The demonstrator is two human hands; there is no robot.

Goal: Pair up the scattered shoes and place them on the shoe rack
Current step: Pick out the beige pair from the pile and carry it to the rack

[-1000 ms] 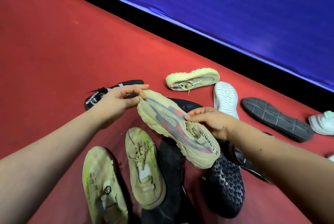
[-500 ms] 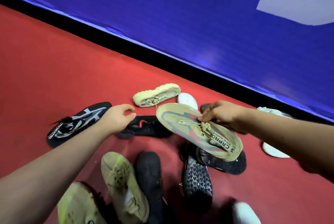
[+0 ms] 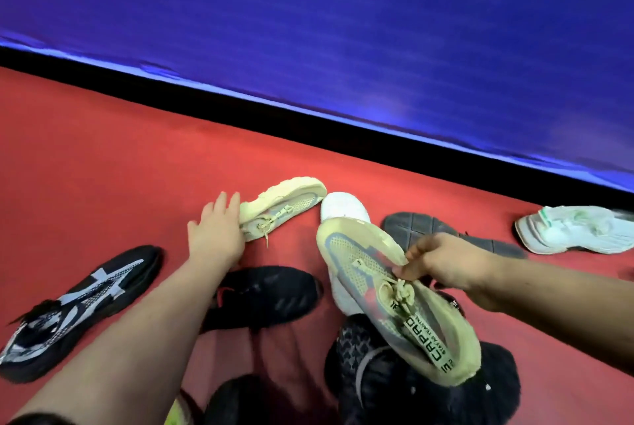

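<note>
1. Head view, the hands: the left grip (image 3: 218,232), the person's left hand, reaches far across the red floor (image 3: 103,167). Its fingers are straight and slightly spread and it holds nothing. Its right edge lies against the heel end of a pale yellow shoe (image 3: 286,205); whether it presses on the shoe I cannot tell.
2. That pale yellow shoe lies on its side on the floor, far of centre, laces toward the camera and toe pointing right.
3. The right grip (image 3: 442,263), the right hand, has its fingers curled. It pinches the matching held yellow shoe (image 3: 394,308) at the side edge just beside the laces.
4. The held yellow shoe is lifted above the pile, right of centre, upper side to the camera. Its toe points far and its heel near, and a printed strap runs along the tongue.
5. Under and behind it lies a white shoe (image 3: 343,210), touching the toe of the yellow shoe on the floor.
6. A dark shoe sole (image 3: 411,227) shows sole-up just past the right hand.
7. A white-and-green shoe (image 3: 576,229) lies well apart at the far right.
8. A black shoe with pale blue pattern (image 3: 79,304) lies at the left, and a plain black shoe (image 3: 271,294) sits between the forearms.
9. A black mesh shoe (image 3: 377,376) lies near, below the held one.
10. A blue wall (image 3: 343,30) with a black strip at its base borders the floor.
</note>
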